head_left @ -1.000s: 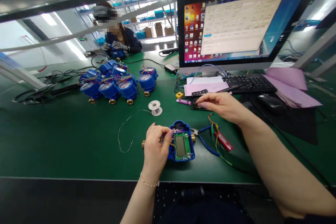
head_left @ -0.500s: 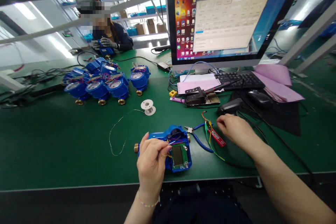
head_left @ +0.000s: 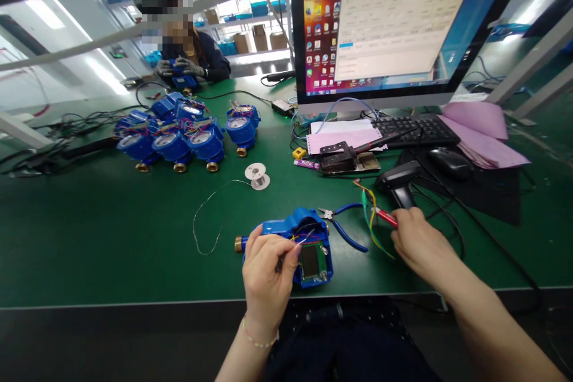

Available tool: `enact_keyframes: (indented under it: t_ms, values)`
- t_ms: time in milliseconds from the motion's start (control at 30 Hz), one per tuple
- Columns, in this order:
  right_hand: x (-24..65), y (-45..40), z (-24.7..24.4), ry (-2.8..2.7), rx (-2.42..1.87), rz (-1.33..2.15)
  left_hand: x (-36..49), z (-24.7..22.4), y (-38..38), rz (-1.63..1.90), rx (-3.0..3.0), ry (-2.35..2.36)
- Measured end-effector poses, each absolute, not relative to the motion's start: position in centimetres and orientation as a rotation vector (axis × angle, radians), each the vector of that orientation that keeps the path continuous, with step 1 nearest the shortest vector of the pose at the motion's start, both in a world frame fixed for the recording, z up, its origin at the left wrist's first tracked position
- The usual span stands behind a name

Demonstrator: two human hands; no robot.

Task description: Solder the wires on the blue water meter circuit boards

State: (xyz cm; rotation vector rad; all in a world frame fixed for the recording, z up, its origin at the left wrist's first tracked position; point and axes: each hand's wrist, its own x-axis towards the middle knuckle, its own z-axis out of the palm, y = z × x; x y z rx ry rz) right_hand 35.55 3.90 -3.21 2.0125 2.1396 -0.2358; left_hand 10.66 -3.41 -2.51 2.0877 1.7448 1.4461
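Note:
My left hand [head_left: 270, 262] lies over the left part of a blue meter housing [head_left: 280, 227] and pinches a thin tweezer-like tool [head_left: 305, 237] above its wires. Inside the housing is a green circuit board with a grey display [head_left: 310, 261]. My right hand [head_left: 414, 237] is closed on the end of a red stick-like object [head_left: 385, 216], right of the housing. Green and yellow wires [head_left: 371, 215] run beside it. Blue-handled pliers [head_left: 349, 236] lie open between the housing and the wires.
A solder spool [head_left: 256, 176] stands behind the housing. Several blue meters [head_left: 168, 146] are grouped at the back left. A black scanner [head_left: 400, 178], mouse [head_left: 450, 163], keyboard [head_left: 423, 131] and monitor [head_left: 385, 30] are at the right. Across the table a person [head_left: 201, 57] holds a blue meter.
My right hand has moved from beside the scanner toward me and closed on the red object, which is now lifted and shifted right. My left hand keeps its grip; the view has shifted slightly.

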Motion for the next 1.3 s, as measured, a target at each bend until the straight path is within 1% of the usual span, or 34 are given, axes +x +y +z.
enact_keyframes:
  t_ms: [100,233,333,400,467,500,533,567,600,667,700,733,767,800,867,967,1133,1300]
  values:
    - [36.7,2.5,-2.0,2.130,2.141,-0.224,11.0,-2.4,-3.7,1.412,2.131,1.765]
    - [37.3,1.4,-1.9,2.054,2.066,-0.186,11.3,-2.4,-3.9,1.385,2.164,1.779]
    - [37.9,2.0,-1.8,2.048,1.956,-0.034,11.2,-2.5,-4.0,1.388,2.189,1.765]
    - [38.5,2.9,-0.8,2.090,1.919,0.121,11.2,-2.6,-4.0,1.392,2.199,1.756]
    - [39.2,3.9,0.8,2.093,1.987,0.231,11.1,-2.6,-4.0,1.405,2.198,1.750]
    - [39.4,4.2,1.6,2.116,2.059,0.189,11.1,-2.7,-4.0,1.414,2.197,1.748]
    - [39.5,4.3,2.4,2.190,2.134,0.035,11.2,-2.7,-4.0,1.422,2.197,1.746]
    - [39.3,4.3,2.9,2.300,2.180,-0.260,11.2,-2.7,-4.0,1.428,2.198,1.744]
    - [38.9,4.2,3.3,2.400,2.176,-0.690,11.2,-2.7,-4.0,1.431,2.197,1.743]
    - [37.7,3.5,3.1,2.370,1.970,-1.746,11.1,-2.8,-4.0,1.432,2.196,1.740]
    - [36.8,3.1,2.7,2.190,1.817,-2.212,11.1,-2.8,-4.0,1.430,2.194,1.738]
    - [35.9,2.8,2.0,1.934,1.682,-2.570,11.1,-2.8,-4.0,1.428,2.196,1.733]
    - [35.0,2.5,1.3,1.671,1.548,-2.820,11.0,-2.8,-4.0,1.426,2.197,1.729]
    - [34.2,2.3,0.5,1.442,1.424,-2.977,11.0,-2.7,-4.0,1.420,2.200,1.727]
    - [32.7,2.0,-0.9,1.119,1.239,-3.086,11.0,-2.6,-4.1,1.406,2.201,1.729]
    - [31.3,1.9,-2.1,0.894,1.215,-3.010,11.0,-2.5,-4.1,1.382,2.203,1.733]
    - [29.9,2.2,-1.8,0.852,1.316,-2.758,11.1,-2.4,-4.0,1.380,2.243,1.725]
    - [29.2,2.8,-1.5,0.821,1.346,-2.610,11.3,-2.2,-3.9,1.455,2.222,1.694]
